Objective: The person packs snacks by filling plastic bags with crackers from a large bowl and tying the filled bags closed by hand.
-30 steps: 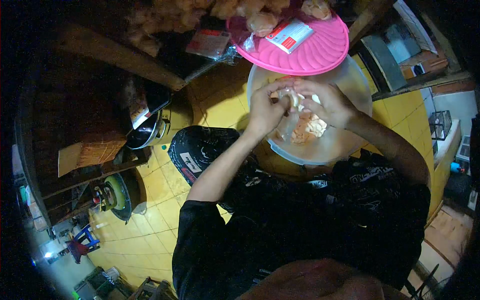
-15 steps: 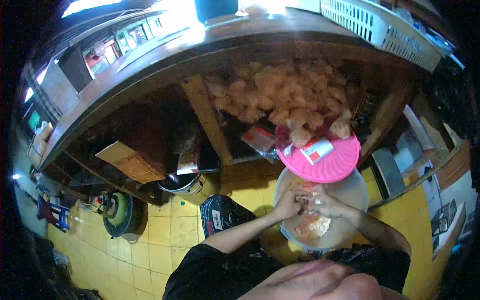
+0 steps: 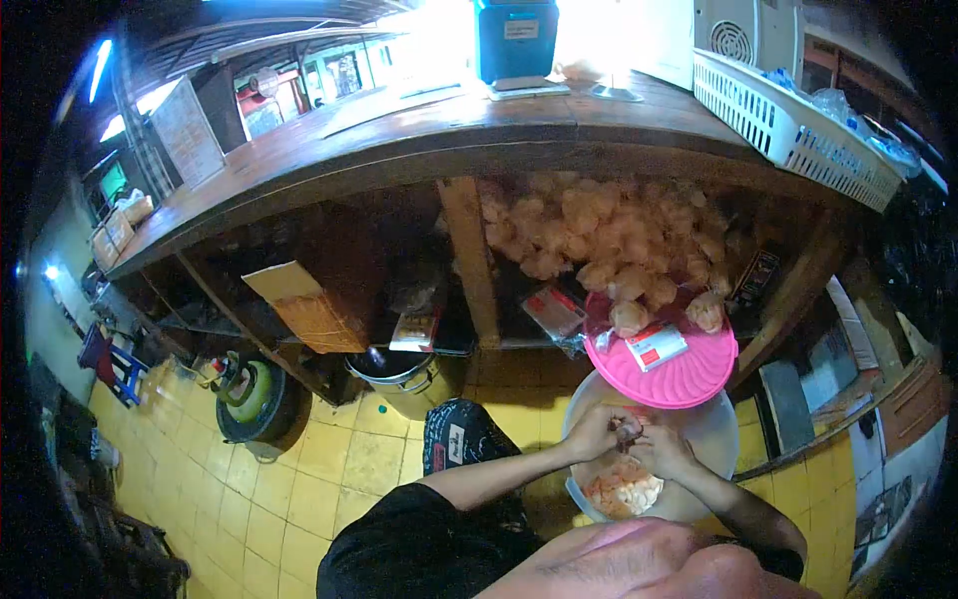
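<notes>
Hands sit close together over the translucent plastic tub point(image 3: 714, 429), left hand point(image 3: 591, 435) and right hand point(image 3: 663, 451) curled at what may be a small clear bag point(image 3: 627, 430); whether either pinches it, I cannot tell. Pale and orange-brown pieces point(image 3: 629, 491) lie in the tub below. The step looks like bag-handling; the next move seems to call for steady fingertips.
</notes>
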Demonstrator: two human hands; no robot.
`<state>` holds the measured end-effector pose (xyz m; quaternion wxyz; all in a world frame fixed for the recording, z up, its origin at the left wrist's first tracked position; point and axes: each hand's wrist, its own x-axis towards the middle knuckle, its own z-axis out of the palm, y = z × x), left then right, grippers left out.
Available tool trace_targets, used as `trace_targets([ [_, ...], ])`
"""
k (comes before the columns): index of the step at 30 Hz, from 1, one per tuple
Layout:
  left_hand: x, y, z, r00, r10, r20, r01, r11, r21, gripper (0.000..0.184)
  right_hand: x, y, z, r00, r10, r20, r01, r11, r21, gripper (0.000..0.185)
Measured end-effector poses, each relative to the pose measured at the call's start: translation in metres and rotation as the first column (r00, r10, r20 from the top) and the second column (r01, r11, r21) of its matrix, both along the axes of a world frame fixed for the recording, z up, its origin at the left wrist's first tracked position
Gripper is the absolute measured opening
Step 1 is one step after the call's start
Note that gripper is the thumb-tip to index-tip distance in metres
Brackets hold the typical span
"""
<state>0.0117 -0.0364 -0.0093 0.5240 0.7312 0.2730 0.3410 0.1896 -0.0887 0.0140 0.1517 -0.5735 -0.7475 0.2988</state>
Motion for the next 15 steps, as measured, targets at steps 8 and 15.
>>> trace_targets([
  [8, -0.002, -0.001, 0.006, 0.945, 0.165, -0.282, -0.162, 0.986, 0.037, 0.013, 0.002, -0.004, -0.028, 0.925, -0.001, -0.380, 0.015, 0.999, 0.033, 0.048],
  [15, 0.002, -0.004, -0.024, 0.988, 0.060, -0.144, -0.014, 0.953, 0.303, 0.013, 0.001, -0.001, -0.018, 0.937, -0.187, -0.295, 0.159, 0.980, -0.118, 0.045],
])
